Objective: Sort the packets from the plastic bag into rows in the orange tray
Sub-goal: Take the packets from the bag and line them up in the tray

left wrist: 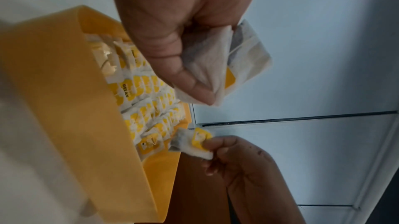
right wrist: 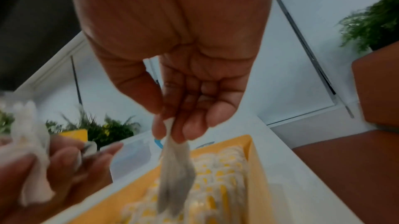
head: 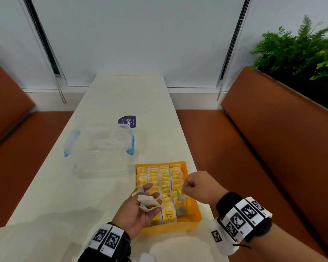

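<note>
The orange tray [head: 196, 214] sits at the near right of the white table, filled with rows of upright white-and-yellow packets [head: 159, 178]. My left hand [head: 138, 212] is palm up over the tray's near left corner, its thumb [left wrist: 172, 57] pressing a small bunch of packets [head: 147, 203] into the fingers. My right hand [head: 188, 184] hovers over the tray's right-hand row and pinches one packet [head: 180, 197] by its top edge. That packet [right wrist: 175, 176] hangs down above the row. The tray wall [left wrist: 64, 91] fills the left wrist view's left side.
A clear plastic box with blue clips [head: 100, 146] lies behind the tray to the left, with a purple round label [head: 128, 121] behind it. Orange-brown benches [head: 273, 148] flank the narrow table [head: 64, 195]. A green plant [head: 301, 48] stands at the back right.
</note>
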Demonstrator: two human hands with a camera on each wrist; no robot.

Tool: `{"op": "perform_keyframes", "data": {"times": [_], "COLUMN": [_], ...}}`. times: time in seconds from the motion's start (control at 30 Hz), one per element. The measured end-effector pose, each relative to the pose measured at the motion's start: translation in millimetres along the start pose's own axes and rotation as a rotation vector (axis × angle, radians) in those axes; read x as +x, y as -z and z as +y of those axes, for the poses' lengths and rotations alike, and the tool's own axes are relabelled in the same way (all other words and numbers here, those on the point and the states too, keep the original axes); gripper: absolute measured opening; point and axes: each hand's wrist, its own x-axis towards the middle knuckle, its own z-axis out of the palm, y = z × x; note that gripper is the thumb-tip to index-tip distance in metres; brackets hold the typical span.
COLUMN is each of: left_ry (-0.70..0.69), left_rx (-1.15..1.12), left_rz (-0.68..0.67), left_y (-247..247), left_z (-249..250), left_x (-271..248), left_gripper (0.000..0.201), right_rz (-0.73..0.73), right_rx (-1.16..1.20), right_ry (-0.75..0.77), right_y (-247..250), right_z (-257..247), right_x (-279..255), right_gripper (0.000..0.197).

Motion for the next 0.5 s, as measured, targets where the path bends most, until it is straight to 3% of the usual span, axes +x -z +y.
{"op": "perform_keyframes", "data": {"times": [0.13,0.27,0.5], "left_ry": [-0.004,0.001,0.01], "left_rx": [-0.01,-0.014,-0.021], "left_rz": [0.004,0.005,0.017], "left_y": [3.6,3.8,2.1], "left_z": [-0.2,-1.6,-0.9], "left_x": [1.2,2.0,2.5], "left_gripper": [0.024,0.024,0.025], "right_rz": [-0.206,-0.347,-0.336], "right_rx": [-0.243,-0.48,-0.838], "right_ry": [0.024,0.072,0.195], "right_y": [-3.5,-11.2,-32.3], "right_z": [3.0,0.7,-0.2], "right_x": [2.0,8.4,21.9], "right_gripper": [0.013,0.017,0.027]}}
